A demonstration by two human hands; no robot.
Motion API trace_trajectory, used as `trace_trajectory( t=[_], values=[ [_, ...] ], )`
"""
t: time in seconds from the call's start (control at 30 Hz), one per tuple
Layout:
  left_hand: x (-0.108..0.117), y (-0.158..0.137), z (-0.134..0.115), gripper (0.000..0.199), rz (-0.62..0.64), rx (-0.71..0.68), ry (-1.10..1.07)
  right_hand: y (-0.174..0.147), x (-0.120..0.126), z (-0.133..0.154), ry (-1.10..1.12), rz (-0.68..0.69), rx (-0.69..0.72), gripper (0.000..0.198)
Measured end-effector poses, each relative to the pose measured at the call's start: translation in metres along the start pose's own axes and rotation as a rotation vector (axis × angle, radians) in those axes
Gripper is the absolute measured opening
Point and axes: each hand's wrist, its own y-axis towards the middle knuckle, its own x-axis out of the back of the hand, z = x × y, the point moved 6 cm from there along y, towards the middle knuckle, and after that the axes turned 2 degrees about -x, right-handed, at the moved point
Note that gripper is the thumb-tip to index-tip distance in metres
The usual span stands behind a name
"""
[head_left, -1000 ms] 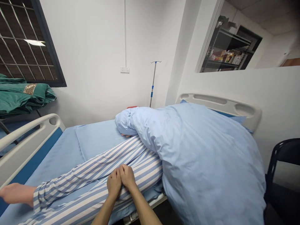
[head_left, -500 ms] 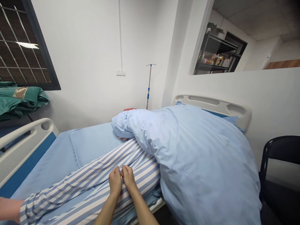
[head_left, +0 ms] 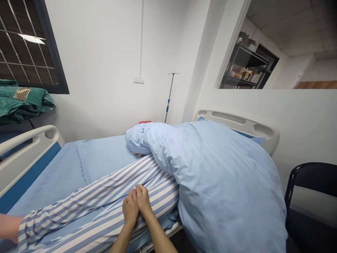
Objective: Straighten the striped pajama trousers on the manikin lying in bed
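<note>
My left hand [head_left: 130, 208] and my right hand [head_left: 143, 199] are closed and pressed side by side, their knuckles curled away from me. Beneath them is the near thigh of a leg in blue-and-white striped trousers [head_left: 160, 196], which they touch or hover just above. Whether anything is inside the curled fingers is hidden. Two legs lie stretched along the bed, with a bare foot or ankle [head_left: 9, 226] at the lower left. A light-blue quilt [head_left: 218, 175] is heaped over the upper body and hangs down the near side.
The bed's blue sheet [head_left: 105, 151] runs to a footboard [head_left: 31, 140] at left; a headboard [head_left: 242, 121] stands at right. Behind the bed is an IV pole [head_left: 170, 95]. A black chair [head_left: 313, 182] stands at right, and green folded cloth [head_left: 28, 102] lies at far left.
My hands have come together, closing the small gap between them, and my left hand has turned so its back faces up more. The view has tilted slightly. Legs and quilt stay put.
</note>
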Motion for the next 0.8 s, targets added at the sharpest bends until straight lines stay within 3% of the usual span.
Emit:
trace_trajectory(
  t=[0.17,0.3,0.43,0.6,0.8],
  values=[
    [0.006,-0.001,-0.002,0.031,0.1,0.09,-0.048,0.006,0.003,0.011,-0.295,0.049,0.035,0.035],
    [0.008,-0.003,-0.007,0.032,0.128,0.086,-0.057,0.014,0.008,0.031,-0.461,0.124,0.135,0.037],
    [0.008,-0.003,-0.01,0.033,0.114,0.03,-0.051,0.015,0.011,0.027,-0.391,0.105,0.137,0.04],
    [0.004,-0.002,-0.005,0.033,0.104,0.081,0.0,0.003,0.012,0.004,-0.376,0.058,0.153,0.038],
    [0.002,-0.002,-0.007,0.033,0.119,0.092,0.01,0.002,0.016,0.004,-0.322,0.036,0.123,0.041]
  ],
)
